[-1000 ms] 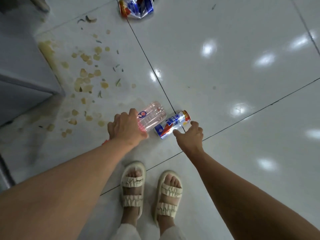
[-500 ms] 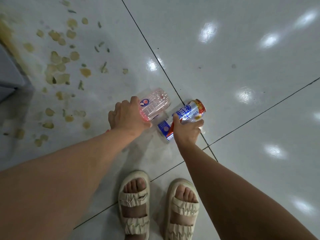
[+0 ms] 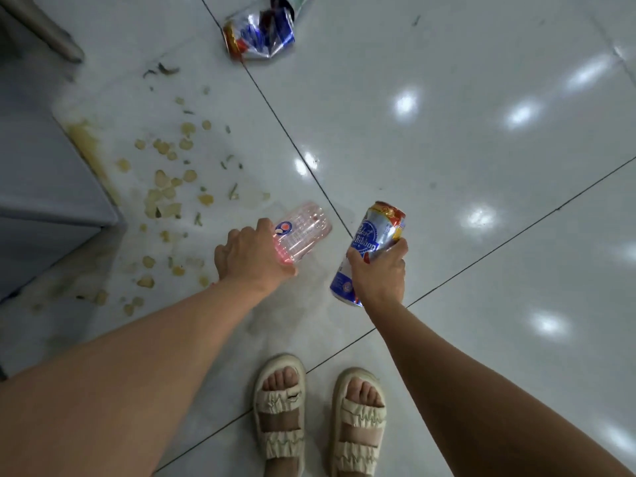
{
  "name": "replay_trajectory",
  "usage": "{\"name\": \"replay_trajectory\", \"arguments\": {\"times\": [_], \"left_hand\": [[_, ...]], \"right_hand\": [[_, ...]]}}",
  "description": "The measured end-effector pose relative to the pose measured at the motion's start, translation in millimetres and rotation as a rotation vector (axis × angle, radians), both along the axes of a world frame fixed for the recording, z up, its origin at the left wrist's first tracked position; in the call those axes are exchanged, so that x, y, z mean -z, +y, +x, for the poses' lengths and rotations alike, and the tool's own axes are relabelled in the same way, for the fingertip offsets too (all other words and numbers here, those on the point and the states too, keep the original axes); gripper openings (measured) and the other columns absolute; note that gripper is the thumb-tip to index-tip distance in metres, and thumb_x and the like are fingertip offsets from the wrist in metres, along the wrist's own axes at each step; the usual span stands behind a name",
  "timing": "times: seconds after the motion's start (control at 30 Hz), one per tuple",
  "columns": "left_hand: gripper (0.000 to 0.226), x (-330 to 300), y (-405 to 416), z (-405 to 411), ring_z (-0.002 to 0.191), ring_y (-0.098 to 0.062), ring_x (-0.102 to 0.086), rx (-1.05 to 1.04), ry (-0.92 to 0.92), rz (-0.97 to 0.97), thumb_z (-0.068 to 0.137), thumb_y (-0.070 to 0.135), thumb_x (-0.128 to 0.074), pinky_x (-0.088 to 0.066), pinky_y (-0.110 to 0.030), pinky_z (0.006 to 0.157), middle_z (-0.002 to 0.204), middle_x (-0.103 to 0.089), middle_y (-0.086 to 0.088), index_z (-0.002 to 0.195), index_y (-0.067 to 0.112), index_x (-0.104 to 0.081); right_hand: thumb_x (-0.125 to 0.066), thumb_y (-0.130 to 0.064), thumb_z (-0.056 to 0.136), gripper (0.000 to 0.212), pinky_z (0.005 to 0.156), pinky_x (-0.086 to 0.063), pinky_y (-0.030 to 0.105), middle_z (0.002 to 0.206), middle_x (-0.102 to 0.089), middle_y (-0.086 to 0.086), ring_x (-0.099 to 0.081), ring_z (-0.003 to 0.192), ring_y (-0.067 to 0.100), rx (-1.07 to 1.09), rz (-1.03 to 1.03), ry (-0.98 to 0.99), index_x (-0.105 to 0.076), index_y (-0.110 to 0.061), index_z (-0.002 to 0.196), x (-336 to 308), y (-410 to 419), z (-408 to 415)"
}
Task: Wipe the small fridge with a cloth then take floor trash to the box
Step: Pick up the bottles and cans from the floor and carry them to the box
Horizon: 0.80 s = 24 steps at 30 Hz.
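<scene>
**Bottle and can in hand above a littered floor**

While both arms reached down over the pale tiled floor (image 3: 447, 132), each hand had its own piece of trash. The left hand (image 3: 249, 258) was curled over the near end of a clear plastic bottle (image 3: 303, 232), which lay on its side with a small round label facing up; whether the bottle rested on the tile or hung just above it could not be told. The right hand (image 3: 377, 270) was wrapped round the lower half of a can (image 3: 373, 241), blue, silver and red, with its gold top tilted up and away from the person. The can's bottom rim showed below the hand. The two hands were apart, the can just to the right of the bottle, with a dark grout line running between them.

A crushed can (image 3: 258, 37) lay farther off on the floor, near the top edge of the view. Yellowish crumbs (image 3: 165, 191) and small green bits were scattered over the tile to the left of the bottle, reaching to the corner of a grey cabinet (image 3: 41, 187), along whose edge ran a yellow smear. Below the hands stood two feet in cream strapped sandals (image 3: 280, 414).
</scene>
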<state>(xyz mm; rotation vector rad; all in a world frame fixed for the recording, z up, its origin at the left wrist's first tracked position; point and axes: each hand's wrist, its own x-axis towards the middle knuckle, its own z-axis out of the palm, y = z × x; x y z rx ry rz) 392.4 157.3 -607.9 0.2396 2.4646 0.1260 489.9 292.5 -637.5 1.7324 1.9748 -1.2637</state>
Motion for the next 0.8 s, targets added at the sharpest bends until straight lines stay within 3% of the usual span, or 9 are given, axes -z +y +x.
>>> {"name": "replay_trajectory", "arguments": {"times": [0.13, 0.27, 0.5, 0.8], "left_hand": [[0.065, -91.5, 15.5, -19.3, 0.111, -0.03, -0.05, -0.002, 0.034, 0.029, 0.065, 0.04, -0.072, -0.039, -0.039, 0.087, 0.111, -0.06, -0.007, 0.12, 0.018, -0.045], [0.062, -200.7, 34.0, -50.2, 0.11, -0.03, -0.051, 0.031, 0.114, 0.054, 0.066, 0.041, -0.07, -0.04, -0.038, 0.085, 0.11, -0.06, -0.007, 0.117, 0.017, -0.045], [0.071, -391.8, 54.0, -99.2, 0.11, -0.028, -0.051, 0.063, 0.245, 0.141, 0.063, 0.047, -0.075, -0.042, -0.038, 0.089, 0.112, -0.061, -0.006, 0.12, 0.018, -0.045], [0.065, -587.0, 61.3, -128.1, 0.107, -0.03, -0.053, 0.087, 0.362, 0.237, 0.062, 0.045, -0.073, -0.041, -0.035, 0.084, 0.108, -0.062, -0.006, 0.115, 0.018, -0.048]], "right_hand": [[-0.069, -0.03, 0.082, 0.074, 0.083, -0.054, 0.042, 0.121, -0.05, 0.01, -0.057, 0.106, 0.027, -0.101, 0.077, 0.057, -0.024, -0.014, 0.138, -103.9, 18.3, -13.0], [-0.07, -0.028, 0.081, 0.074, 0.087, -0.053, 0.048, 0.122, -0.05, 0.011, -0.056, 0.109, 0.028, -0.157, 0.11, 0.117, -0.025, -0.013, 0.138, -214.1, 33.3, -32.0], [-0.069, -0.031, 0.081, 0.075, 0.081, -0.054, 0.042, 0.125, -0.05, 0.01, -0.055, 0.11, 0.027, -0.247, 0.192, 0.203, -0.024, -0.017, 0.139, -397.0, 47.6, -63.6], [-0.069, -0.033, 0.08, 0.073, 0.08, -0.054, 0.041, 0.122, -0.052, 0.008, -0.057, 0.106, 0.027, -0.275, 0.344, 0.334, -0.026, -0.018, 0.136, -588.9, 75.2, -79.1]]}}
